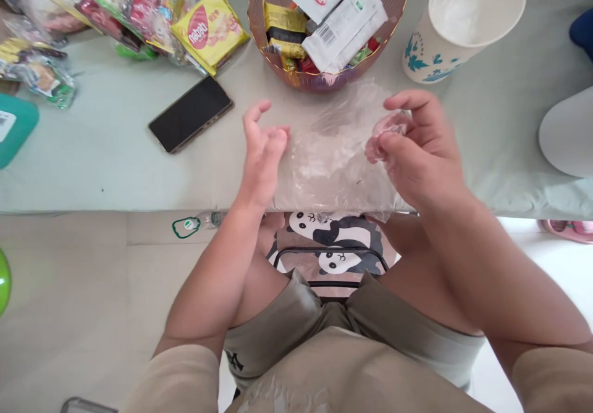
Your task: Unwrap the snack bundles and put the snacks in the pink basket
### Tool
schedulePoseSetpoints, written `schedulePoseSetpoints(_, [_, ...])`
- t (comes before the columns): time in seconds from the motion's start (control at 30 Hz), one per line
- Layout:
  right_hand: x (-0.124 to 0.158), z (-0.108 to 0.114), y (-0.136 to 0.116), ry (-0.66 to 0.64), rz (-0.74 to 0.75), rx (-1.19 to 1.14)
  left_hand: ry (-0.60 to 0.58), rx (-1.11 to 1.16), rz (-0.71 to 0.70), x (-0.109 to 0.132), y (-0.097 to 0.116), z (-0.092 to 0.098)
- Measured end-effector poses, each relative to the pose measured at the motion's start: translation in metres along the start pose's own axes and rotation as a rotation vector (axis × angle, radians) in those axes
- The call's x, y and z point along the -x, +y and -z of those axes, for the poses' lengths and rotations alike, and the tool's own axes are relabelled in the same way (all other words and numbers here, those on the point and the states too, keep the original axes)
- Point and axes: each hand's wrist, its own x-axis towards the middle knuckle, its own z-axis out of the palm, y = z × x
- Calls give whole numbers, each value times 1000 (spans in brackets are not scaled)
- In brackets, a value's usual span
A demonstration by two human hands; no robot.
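Observation:
A clear plastic bag point(333, 166) lies spread on the table before me, its near edge hanging over the front. My right hand point(421, 154) pinches a crumpled piece of clear plastic film point(376, 147) between thumb and fingers; whether it is part of the bag I cannot tell. To the left of the bag, my left hand point(263, 154) is raised, fingers apart and bent, holding nothing. Behind the bag stands a pinkish ribbed bowl point(306, 81) of wrapped snacks, with white packets point(340, 27) on top.
A paper cup point(430, 55) stands tilted in view at the back right, some clear plastic inside. A phone point(191, 114) lies left of my hand. Behind it are a yellow nabati packet point(210, 30) and several piled snack packs point(139, 5). A white rounded object point(569, 132) is far right.

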Motion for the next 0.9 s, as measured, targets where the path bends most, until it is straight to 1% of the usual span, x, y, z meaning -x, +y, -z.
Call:
schedulePoseSetpoints(0.07, [0,2,-1,67,-40,54,-119,81,181,8,11,-6])
schedulePoseSetpoints(0.1, [0,2,-1,92,-69,114,-135,109,256,11,18,-7])
schedulePoseSetpoints(0.13, [0,2,-2,115,-97,186,-138,131,302,13,26,-8])
schedulePoseSetpoints(0.23, [-1,1,-3,145,-135,345,-247,242,345,18,46,-9])
schedulePoseSetpoints(0.3, [1,-1,-4,137,-111,345,-318,304,328,22,53,-12])
schedulePoseSetpoints(0.33, [2,-2,-5,130,-89,325,-329,299,303,25,54,-13])
schedulePoseSetpoints(0.4, [5,-2,-6,115,-47,307,-296,208,214,29,57,-17])
schedulePoseSetpoints(0.5, [14,0,-7,42,-13,374,-172,26,22,32,62,-21])
schedulePoseSetpoints(0.53, [17,2,-7,7,2,399,-124,-11,-26,32,65,-21])
schedulePoseSetpoints(0.57, [20,3,-7,-33,16,414,-85,-37,-45,32,68,-21])
schedulePoseSetpoints(0.6, [22,5,-6,-68,30,417,-57,-53,-32,32,71,-21])
schedulePoseSetpoints(0.67, [25,8,-6,-92,49,414,-37,-67,70,31,76,-21])
schedulePoseSetpoints(0.73, [25,11,-5,-51,43,436,-37,-75,173,29,78,-21])
schedulePoseSetpoints(0.77, [24,13,-5,-13,38,461,-44,-80,194,28,78,-20])
schedulePoseSetpoints(0.83, [23,17,-7,55,20,515,-55,-104,174,25,73,-19])
schedulePoseSetpoints(0.9, [23,21,-9,98,32,528,-67,-161,105,20,67,-16])
